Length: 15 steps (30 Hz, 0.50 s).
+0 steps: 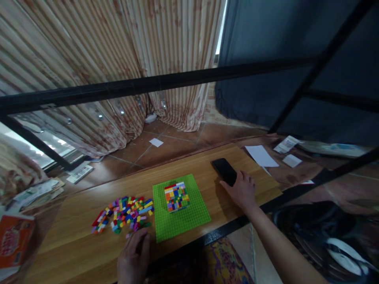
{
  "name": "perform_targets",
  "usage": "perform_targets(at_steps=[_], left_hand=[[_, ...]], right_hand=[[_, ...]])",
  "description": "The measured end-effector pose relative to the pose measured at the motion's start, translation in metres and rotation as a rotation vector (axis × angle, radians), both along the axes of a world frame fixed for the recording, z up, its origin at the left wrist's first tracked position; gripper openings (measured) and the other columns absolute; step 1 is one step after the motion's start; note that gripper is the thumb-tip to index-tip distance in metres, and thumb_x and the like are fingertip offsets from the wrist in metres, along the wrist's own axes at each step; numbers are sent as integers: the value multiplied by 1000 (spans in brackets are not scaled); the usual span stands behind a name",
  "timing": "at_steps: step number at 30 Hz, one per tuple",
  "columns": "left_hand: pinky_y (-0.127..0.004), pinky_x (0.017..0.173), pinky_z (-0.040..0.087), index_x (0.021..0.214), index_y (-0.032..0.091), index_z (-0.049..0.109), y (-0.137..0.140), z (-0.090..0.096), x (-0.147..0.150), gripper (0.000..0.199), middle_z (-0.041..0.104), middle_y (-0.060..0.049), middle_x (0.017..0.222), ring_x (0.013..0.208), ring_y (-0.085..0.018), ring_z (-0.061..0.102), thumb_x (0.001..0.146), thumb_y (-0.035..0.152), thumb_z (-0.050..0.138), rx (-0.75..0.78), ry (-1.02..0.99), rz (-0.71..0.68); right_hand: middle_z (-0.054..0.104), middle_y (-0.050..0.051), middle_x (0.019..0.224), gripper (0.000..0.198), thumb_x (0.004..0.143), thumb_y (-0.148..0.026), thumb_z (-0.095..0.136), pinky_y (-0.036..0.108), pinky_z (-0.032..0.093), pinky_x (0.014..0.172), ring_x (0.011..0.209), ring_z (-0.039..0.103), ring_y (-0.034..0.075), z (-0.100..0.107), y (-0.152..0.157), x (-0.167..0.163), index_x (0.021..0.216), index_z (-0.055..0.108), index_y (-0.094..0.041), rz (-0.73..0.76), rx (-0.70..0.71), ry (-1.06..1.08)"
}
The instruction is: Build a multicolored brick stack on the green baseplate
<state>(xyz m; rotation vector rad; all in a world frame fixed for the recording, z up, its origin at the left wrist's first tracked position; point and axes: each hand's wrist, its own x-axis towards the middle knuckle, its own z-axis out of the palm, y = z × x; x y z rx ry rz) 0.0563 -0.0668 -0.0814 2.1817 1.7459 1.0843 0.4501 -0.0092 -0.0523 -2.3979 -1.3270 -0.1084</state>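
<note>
"What do we have at the far left?"

"We have an orange box (pixel 14 240) with pale lettering, and a stack of papers (pixel 38 193) just behind it. Both sit beyond the left end of the worktop (pixel 65 248), which is wood-coloured."

"And on the worktop itself?"

"First we come to the loose bricks (pixel 127 213), a spread of red, yellow, blue, green, purple, orange and white pieces. The left hand (pixel 134 254) is at the near side of that spread, its fingers curled in (we cannot tell whether they touch a brick or close on one)."

"What do we find to the right of the spread?"

"A green baseplate (pixel 198 209), lying flat and studded all over. On it, well inside its edges and a little toward the far side, we see a squarish brick block (pixel 177 197) in mixed colours. We cannot make out whether it is pressed onto the studs."

"And the other hand?"

"The two hands are well apart. Right of the baseplate we see a black phone (pixel 224 169), dark side up. The right hand (pixel 241 189) clasps its near end, thumb along one side and fingers along the other. Whether that end is lifted off the worktop, we cannot tell."

"Anything past the phone?"

"Just beyond the worktop's right end we see a white sheet (pixel 262 156), and a dark blue curtain (pixel 266 59) hangs behind."
</note>
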Motion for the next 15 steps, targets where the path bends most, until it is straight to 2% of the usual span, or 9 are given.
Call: perform_targets(at_steps=[3, 6, 8, 12, 15], left_hand=[[-34, 82, 57, 89, 22, 68, 1, -3, -2, 24, 75, -3, 88, 81, -22, 72, 86, 39, 52, 16, 49, 34], [-38, 89, 55, 88, 23, 68, 2, -2, -1, 25, 75, -2, 88, 84, -23, 72, 86, 40, 51, 2, 86, 55], [-37, 87, 55, 88, 23, 69, 2, 1, 0, 25, 76, -3, 89, 86, -23, 72, 85, 40, 51, -30, 93, 72], [-31, 74, 58, 86, 23, 70, 4, 5, 2, 28, 76, -3, 88, 83, -22, 72, 81, 45, 53, -91, 80, 116], [-31, 74, 58, 83, 23, 70, 6, 4, 2, 30, 76, -3, 86, 81, -23, 72, 79, 47, 53, -91, 74, 135]], right_hand=[[53, 26, 125, 84, 74, -64, 62, 50, 38, 90, 114, 48, 42, 2, 13, 6, 129, 47, -3, -37, -103, 35], [54, 26, 122, 83, 71, -65, 64, 49, 38, 90, 113, 49, 42, 2, 24, 9, 123, 51, -2, -44, -138, 64], [54, 26, 120, 82, 69, -65, 66, 48, 39, 88, 112, 50, 42, 2, 28, 11, 121, 53, -3, -46, -149, 83], [54, 25, 119, 84, 65, -66, 68, 49, 41, 86, 113, 49, 42, 4, 32, 16, 120, 53, -5, -35, -161, 125], [54, 25, 120, 85, 64, -65, 69, 50, 41, 87, 116, 48, 42, 7, 37, 18, 123, 51, -7, -22, -165, 156]])
